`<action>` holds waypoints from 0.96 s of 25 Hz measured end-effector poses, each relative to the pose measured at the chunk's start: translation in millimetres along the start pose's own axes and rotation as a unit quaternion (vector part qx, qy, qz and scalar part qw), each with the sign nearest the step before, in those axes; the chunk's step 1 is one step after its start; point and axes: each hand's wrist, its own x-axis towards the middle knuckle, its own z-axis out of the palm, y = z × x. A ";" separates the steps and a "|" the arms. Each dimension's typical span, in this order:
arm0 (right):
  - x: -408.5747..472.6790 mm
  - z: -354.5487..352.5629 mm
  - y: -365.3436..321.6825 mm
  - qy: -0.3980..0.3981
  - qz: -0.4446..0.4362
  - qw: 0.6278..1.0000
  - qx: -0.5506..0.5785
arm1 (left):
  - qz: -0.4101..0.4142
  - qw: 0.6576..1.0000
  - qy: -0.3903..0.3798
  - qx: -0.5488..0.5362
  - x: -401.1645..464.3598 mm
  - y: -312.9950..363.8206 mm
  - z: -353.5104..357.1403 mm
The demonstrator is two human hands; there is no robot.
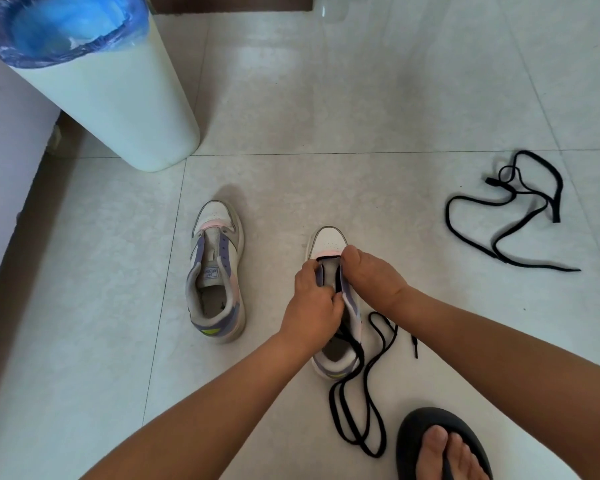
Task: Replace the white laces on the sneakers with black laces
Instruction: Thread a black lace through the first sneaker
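The right sneaker on the floor is gripped at its eyelets by both hands: left hand pinches black lace, right hand clamps the flap. Second lace lies well apart; the left sneaker is unlaced.

black laces; white-lilac sneakers

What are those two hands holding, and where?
Both the left hand and right hand grip the right sneaker by its eyelet flaps, beside the tongue.
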 end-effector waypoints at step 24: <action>-68.2 -28.8 -70.5 -0.023 0.099 0.982 -0.161 | 0.019 0.995 -0.037 -0.085 35.0 -36.0 -50.3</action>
